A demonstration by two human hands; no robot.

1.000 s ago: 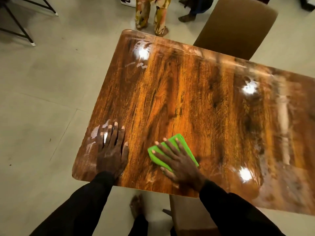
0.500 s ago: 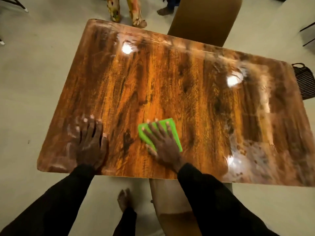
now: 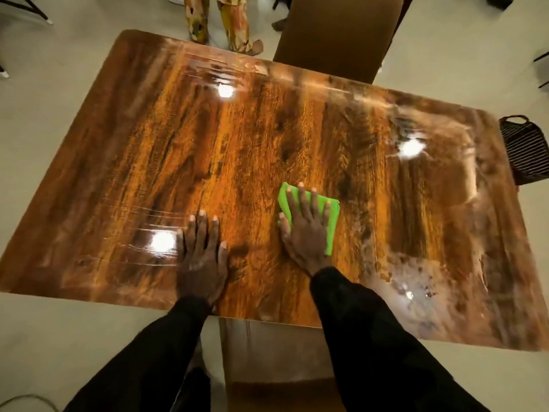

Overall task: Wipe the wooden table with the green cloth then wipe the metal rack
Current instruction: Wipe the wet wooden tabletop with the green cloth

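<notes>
Green cloth (image 3: 331, 221) lies flat on the wooden worktop (image 3: 267, 138), toward the near edge and a little right of the middle. The right hand (image 3: 306, 230) presses on it with straight, spread fingers and does not grip it. The left hand (image 3: 202, 257) rests flat on the bare wood near it, fingers also straight, and holds nothing.

I judge that the first step is in progress. Cloudy patches (image 3: 430, 281) show at the near right corner, so this part probably needs more passes. The rack is not yet started. A dark wire thing (image 3: 525, 153) beyond the right end may be this rack, but I cannot tell surely.

A brown chair (image 3: 338, 34) stands at the far side and a second chair (image 3: 267, 352) sits under the near edge. Somebody's legs in patterned trousers (image 3: 219, 22) are past the far edge. The second chair may hinder a step toward the right end.
</notes>
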